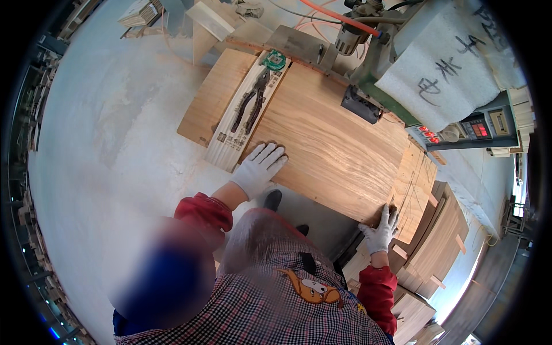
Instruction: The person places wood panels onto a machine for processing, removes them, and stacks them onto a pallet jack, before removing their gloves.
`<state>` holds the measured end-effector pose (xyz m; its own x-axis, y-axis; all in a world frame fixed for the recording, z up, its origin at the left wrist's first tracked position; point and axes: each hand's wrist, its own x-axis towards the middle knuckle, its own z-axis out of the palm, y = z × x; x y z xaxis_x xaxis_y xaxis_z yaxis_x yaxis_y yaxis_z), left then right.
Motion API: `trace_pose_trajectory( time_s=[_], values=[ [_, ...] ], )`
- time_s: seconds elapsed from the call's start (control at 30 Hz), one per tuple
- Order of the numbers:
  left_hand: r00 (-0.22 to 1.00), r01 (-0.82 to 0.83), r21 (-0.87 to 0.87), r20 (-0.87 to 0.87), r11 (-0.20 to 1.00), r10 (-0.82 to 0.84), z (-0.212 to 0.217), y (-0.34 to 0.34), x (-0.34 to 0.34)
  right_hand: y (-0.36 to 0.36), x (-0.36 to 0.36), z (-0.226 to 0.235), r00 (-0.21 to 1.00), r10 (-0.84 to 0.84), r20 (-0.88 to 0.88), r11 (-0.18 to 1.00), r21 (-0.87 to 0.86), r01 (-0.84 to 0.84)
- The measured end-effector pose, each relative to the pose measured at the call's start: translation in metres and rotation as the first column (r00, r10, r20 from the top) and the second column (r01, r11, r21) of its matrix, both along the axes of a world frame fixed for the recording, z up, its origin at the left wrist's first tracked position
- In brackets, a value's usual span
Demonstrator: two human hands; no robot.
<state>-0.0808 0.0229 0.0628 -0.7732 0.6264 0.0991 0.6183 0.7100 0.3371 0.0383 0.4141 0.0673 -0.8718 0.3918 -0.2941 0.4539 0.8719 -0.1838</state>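
A wide wood-grain panel (328, 138) lies across the work table in front of me. My left hand (260, 168), in a white glove, rests flat on the panel's near left corner with its fingers stretched out. At the near right corner my right hand (382, 231), also gloved, touches the edge, its fingers extended and slightly apart. Just beyond my left hand, a pale grooved board (227, 145) runs along the panel's left side. On that board lie pliers with dark handles (251, 102) and a green roll (274, 60).
A green machine (397, 106) with a black block (361, 104) overhangs the panel's far right side. Its control box (480, 129) has lit red displays. Stacked wooden panels (440, 236) stand at the right. Red hoses (339, 17) run at the back.
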Motion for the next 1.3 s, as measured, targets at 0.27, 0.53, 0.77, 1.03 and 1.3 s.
trace_pose_trajectory(
  time_s=[0.27,0.53,0.77,1.03,1.3],
  values=[
    [1.000,0.004,-0.015,-0.009,1.000,-0.004,-0.0025,-0.0006,-0.0005,-0.0024,-0.0014,0.0023,0.999,-0.021,0.030,1.000,0.000,0.021],
    [1.000,-0.008,-0.010,0.014,1.000,0.008,0.0000,-0.0013,-0.0002,-0.0023,-0.0012,0.0031,0.999,-0.014,0.039,1.000,0.007,0.014],
    [1.000,-0.024,-0.025,0.009,0.999,0.024,-0.0039,-0.0021,0.0003,-0.0034,-0.0034,0.0070,0.998,-0.007,0.061,1.000,-0.013,0.007],
    [0.999,-0.030,-0.014,0.020,0.999,0.030,-0.0044,-0.0030,-0.0001,-0.0032,-0.0036,0.0062,0.997,-0.002,0.071,1.000,0.014,0.002],
    [1.000,-0.025,0.000,0.008,1.000,0.025,-0.0024,-0.0025,-0.0016,-0.0030,-0.0040,0.0062,0.997,-0.006,0.072,1.000,0.006,0.006]
  ],
)
